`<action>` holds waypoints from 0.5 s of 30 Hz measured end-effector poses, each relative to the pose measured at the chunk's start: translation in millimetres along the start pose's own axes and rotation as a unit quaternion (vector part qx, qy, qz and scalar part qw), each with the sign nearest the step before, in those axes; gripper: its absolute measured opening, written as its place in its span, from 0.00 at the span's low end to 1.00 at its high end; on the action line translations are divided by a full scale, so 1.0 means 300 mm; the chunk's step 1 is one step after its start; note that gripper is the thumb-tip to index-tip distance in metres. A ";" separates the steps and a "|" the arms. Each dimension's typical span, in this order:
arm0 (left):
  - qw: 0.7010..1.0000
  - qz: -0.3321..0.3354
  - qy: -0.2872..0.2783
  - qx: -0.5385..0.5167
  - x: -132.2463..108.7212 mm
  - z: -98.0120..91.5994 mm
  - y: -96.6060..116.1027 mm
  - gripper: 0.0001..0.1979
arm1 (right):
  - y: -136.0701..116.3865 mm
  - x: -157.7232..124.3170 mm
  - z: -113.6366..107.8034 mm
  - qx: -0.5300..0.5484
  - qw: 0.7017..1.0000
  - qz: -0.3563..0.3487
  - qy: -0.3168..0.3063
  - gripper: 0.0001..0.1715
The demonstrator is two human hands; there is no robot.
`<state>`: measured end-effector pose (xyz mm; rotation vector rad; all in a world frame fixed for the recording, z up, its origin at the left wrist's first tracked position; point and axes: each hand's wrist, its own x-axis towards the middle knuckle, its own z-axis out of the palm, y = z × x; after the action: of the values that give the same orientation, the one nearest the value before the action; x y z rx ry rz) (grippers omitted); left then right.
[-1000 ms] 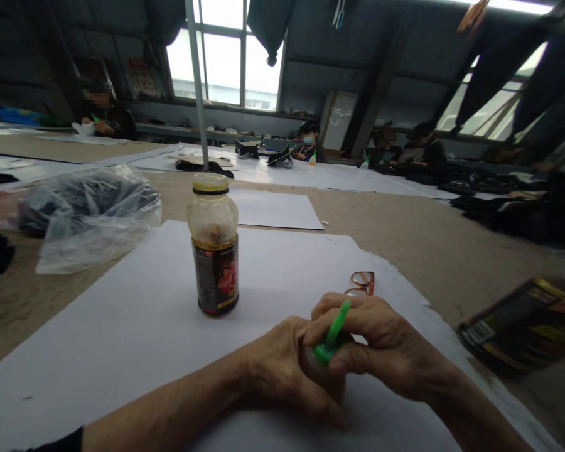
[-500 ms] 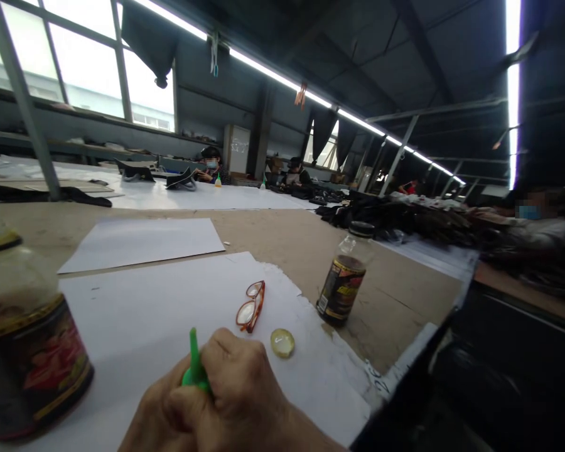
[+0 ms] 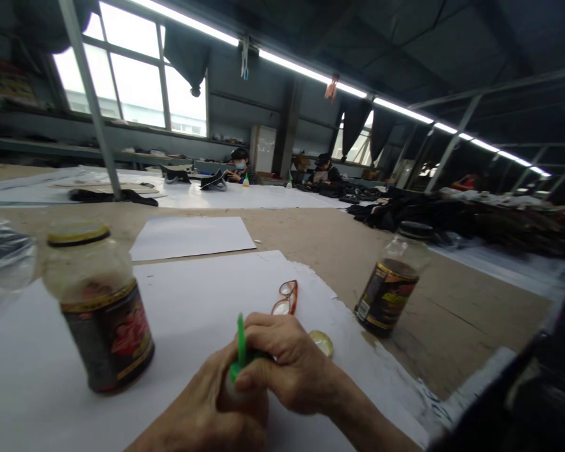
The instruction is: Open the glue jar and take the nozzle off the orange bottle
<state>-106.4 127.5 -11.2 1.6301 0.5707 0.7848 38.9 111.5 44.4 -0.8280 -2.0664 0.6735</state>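
Note:
A small squeeze bottle (image 3: 239, 398) with a green pointed nozzle cap (image 3: 241, 351) stands upright between my two hands. My left hand (image 3: 202, 405) is wrapped round its pale body. With thumb and fingers closed, my right hand (image 3: 287, 361) grips the base of the green cap. Just beyond the right hand lie brown-framed eyeglasses (image 3: 292, 300), partly hidden by it. A yellowish round lid (image 3: 322, 344) rests close to the right hand's far side, also partly covered. Left of my hands stands a labelled jar (image 3: 117, 333) with a yellow lid and dark contents.
Another labelled jar (image 3: 387, 292) with a black lid stands to the right. White paper (image 3: 188, 301) covers the near table, with a smaller white sheet (image 3: 193, 237) beyond. Clear plastic (image 3: 2, 251) lies at left. A metal pole (image 3: 94, 107) rises at far left. Co-workers sit farther back.
The view has turned left, so the jars, eyeglasses and lid appear farther right. More of the left jar and the bottle's body shows. Both hands still hold the bottle.

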 end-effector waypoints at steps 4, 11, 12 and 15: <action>0.988 0.013 0.140 0.063 0.001 0.054 -0.007 0.12 | 0.001 -0.056 0.094 -0.214 0.956 -0.004 0.203 0.06; 0.985 0.009 0.141 0.095 0.002 0.063 0.010 0.07 | -0.008 -0.024 0.036 -0.082 0.989 0.068 0.104 0.11; 0.987 0.013 0.132 0.095 0.002 0.058 0.017 0.07 | -0.004 -0.015 0.010 -0.051 0.993 0.070 0.077 0.11; 0.992 0.012 0.092 0.088 0.000 0.045 0.033 0.08 | 0.016 0.014 -0.059 0.025 0.997 0.069 -0.019 0.07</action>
<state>-96.9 116.6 -2.7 1.7380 0.7702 0.9291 53.0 120.9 52.8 -0.9428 -2.0318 0.8192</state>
